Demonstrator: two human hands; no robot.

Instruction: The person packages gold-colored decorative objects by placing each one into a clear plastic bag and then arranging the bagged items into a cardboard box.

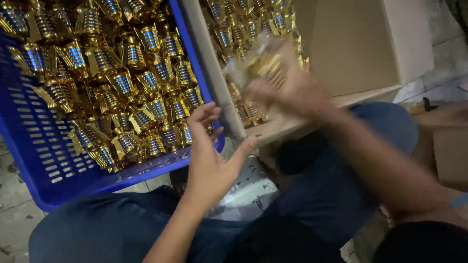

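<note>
Left hand: the left hand [209, 156] is open, palm turned up toward the camera, fingers spread and a little curled. It holds nothing. Its fingertips are just beside the near corner of the blue crate.
Right hand: the right hand [292, 92] is blurred by motion. It is over the near edge of the cardboard box, and it seems to be closed around a gold piece in clear wrap [263, 65], but the blur does not let me tell the grip for sure.
Blue crate: the blue plastic crate [44, 160] stands on the left, tilted toward the person. It is full of gold and blue ornaments [122, 83] that lie in a loose heap.
Cardboard box: the cardboard box [351, 44] is on the right, just beside the crate. More of the same gold and blue pieces [234, 29] lie along its left side, and the right part of its bottom is bare.
Person: the knees in dark blue trousers [112, 224] are below the crate and the box.
Floor: grey floor [14, 214] with stains shows at the lower left.
</note>
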